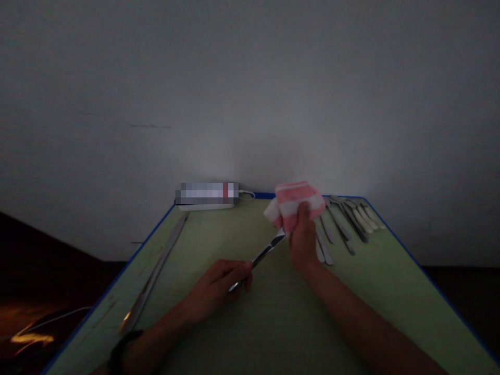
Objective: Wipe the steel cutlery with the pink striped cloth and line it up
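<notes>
My left hand is closed on the handle of a metal table knife, which points up and to the right. Its blade tip goes into a pink-and-white striped cloth that my right hand grips, fingers wrapped round the fabric. Both hands hover over a green table with a blue edge.
Several pieces of metal cutlery lie in a row at the back right of the table. A long metal strip lies along the left side. A white power strip sits at the far edge against the wall. A dark band is on my left wrist.
</notes>
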Demonstrator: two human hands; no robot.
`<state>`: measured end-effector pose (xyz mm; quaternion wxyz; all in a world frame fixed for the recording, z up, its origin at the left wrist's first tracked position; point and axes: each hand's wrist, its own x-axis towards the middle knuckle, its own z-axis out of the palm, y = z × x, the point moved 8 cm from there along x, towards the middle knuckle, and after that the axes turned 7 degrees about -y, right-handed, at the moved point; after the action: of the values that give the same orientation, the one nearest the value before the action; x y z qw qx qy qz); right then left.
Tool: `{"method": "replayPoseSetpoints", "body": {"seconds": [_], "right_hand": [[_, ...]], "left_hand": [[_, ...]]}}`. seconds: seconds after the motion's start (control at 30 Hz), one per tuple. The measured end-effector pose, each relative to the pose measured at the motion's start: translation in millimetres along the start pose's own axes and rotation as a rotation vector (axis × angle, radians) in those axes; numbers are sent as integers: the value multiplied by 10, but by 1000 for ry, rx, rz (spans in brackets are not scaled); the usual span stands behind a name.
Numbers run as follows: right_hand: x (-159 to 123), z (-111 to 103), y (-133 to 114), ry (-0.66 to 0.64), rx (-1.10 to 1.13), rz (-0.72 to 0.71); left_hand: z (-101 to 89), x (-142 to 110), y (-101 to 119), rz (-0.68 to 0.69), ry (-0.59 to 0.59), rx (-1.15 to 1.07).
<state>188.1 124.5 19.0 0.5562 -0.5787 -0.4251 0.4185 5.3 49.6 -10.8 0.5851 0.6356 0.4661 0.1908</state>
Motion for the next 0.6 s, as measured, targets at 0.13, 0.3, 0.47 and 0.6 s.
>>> {"method": "replayPoseSetpoints", "body": {"seconds": [0.13,0.3,0.47,0.6], "right_hand": [[-291,209,236,-58,-78,103],[-566,501,295,-263,-5,90],[-563,631,259,-439,7,31],[-479,640,307,-478,84,61]], "left_hand": [[-7,13,14,14,36,38],[-12,29,46,55,55,21],[14,13,79,66,120,136],[125,-56,193,147,137,296]]}}
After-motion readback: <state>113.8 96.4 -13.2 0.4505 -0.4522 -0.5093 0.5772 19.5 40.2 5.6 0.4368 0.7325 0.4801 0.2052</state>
